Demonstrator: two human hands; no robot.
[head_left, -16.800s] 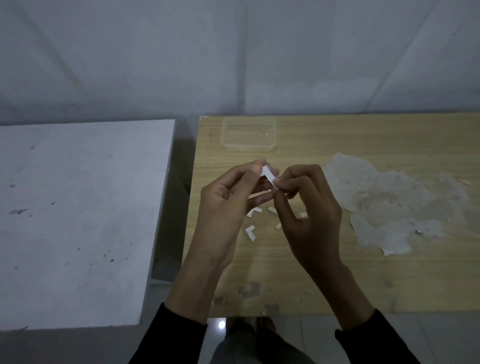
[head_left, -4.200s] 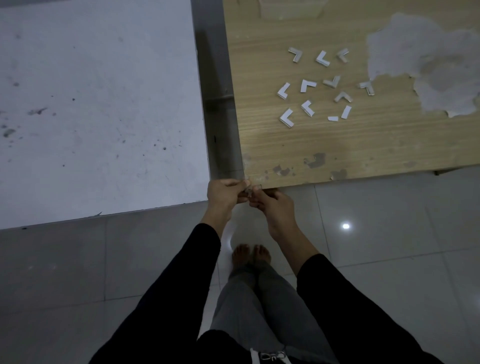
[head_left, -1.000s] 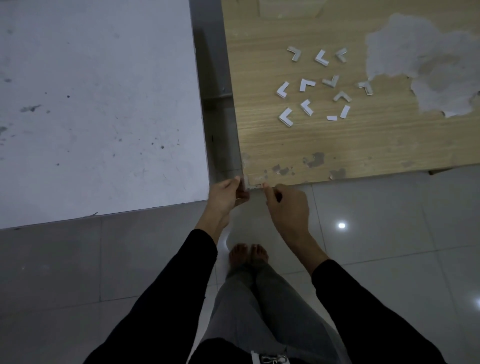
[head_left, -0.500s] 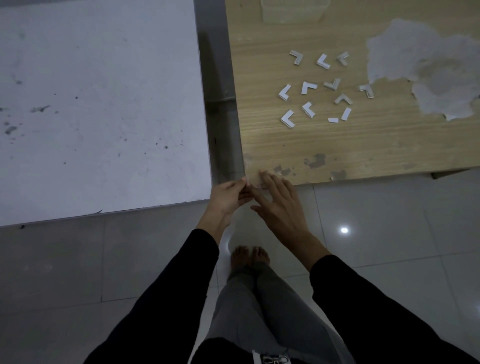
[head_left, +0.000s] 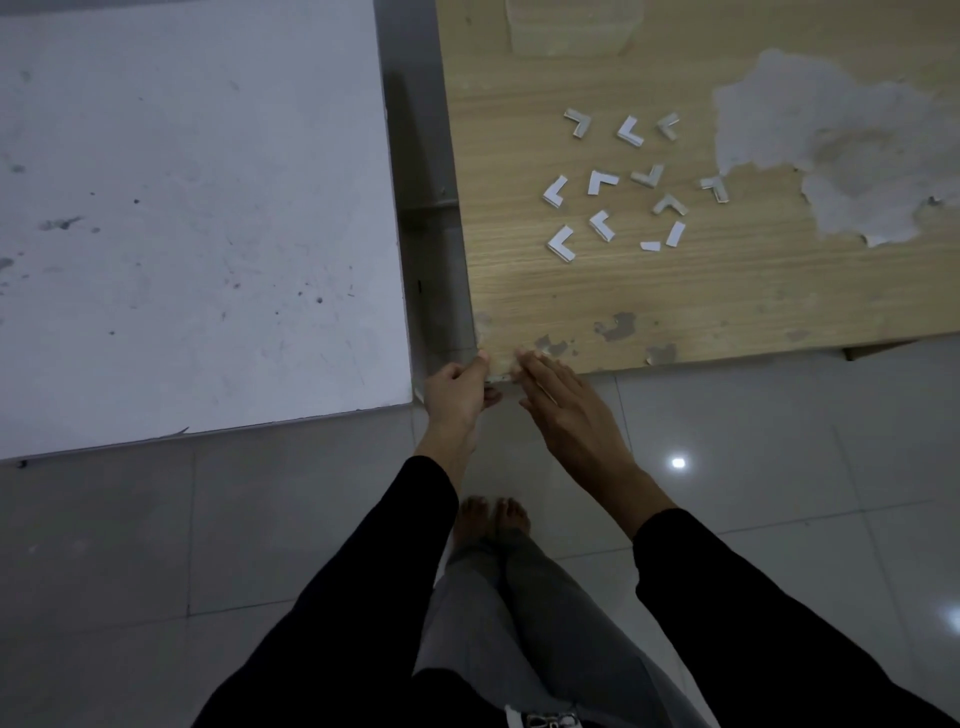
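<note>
Both my hands are at the near left corner of the wooden table (head_left: 675, 291). My left hand (head_left: 457, 392) curls round that corner, thumb on top, with a small pale piece (head_left: 497, 378) just showing at the edge beside its fingers. My right hand (head_left: 563, 397) lies flat with straight fingers, its tips touching the table's front edge next to the piece. Several white L-shaped folded paper pieces (head_left: 602, 182) lie scattered further back on the table.
A white table (head_left: 197, 208) stands to the left across a narrow gap. A clear plastic container (head_left: 571, 26) sits at the wooden table's far edge. A patch of torn veneer (head_left: 831, 145) marks its right side. Tiled floor and my bare feet (head_left: 491, 517) lie below.
A second ago my right hand pinched at the corner with curled fingers; now its fingers are straight and flat against the edge. My left hand has stayed on the corner.
</note>
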